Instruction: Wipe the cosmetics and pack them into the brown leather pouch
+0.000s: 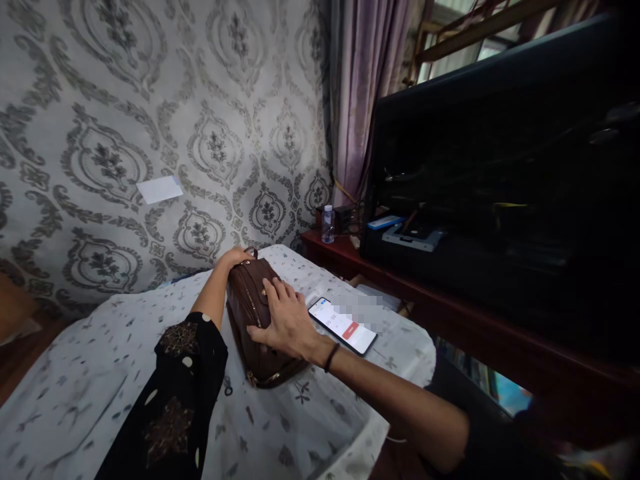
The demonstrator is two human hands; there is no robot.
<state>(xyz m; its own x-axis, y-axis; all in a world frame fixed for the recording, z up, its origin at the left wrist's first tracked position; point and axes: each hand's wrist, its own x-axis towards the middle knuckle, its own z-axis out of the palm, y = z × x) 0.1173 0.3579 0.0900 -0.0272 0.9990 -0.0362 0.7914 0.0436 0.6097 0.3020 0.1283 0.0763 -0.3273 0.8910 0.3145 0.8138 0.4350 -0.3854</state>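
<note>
A brown leather bag [244, 313] with gold zips and a small top handle lies on the patterned white cloth [165, 393]. My left hand [236, 257] is at the far end of the bag, near the handle; its fingertips are hidden behind the bag. Spread fingers of my right hand [287, 320] rest on the bag's front, beside a gold clasp. To the right of the bag, a phone [345, 325] lies face up with its screen lit, close to my right wrist, which wears a dark band.
A red-brown shelf [345, 257] holds a clear bottle [328, 225], a blue box [386, 223] and a silver device [413, 238] before a large black screen [490, 167]. Patterned wallpaper with a white paper [160, 190] stands behind; a purple curtain [363, 87] hangs at the corner.
</note>
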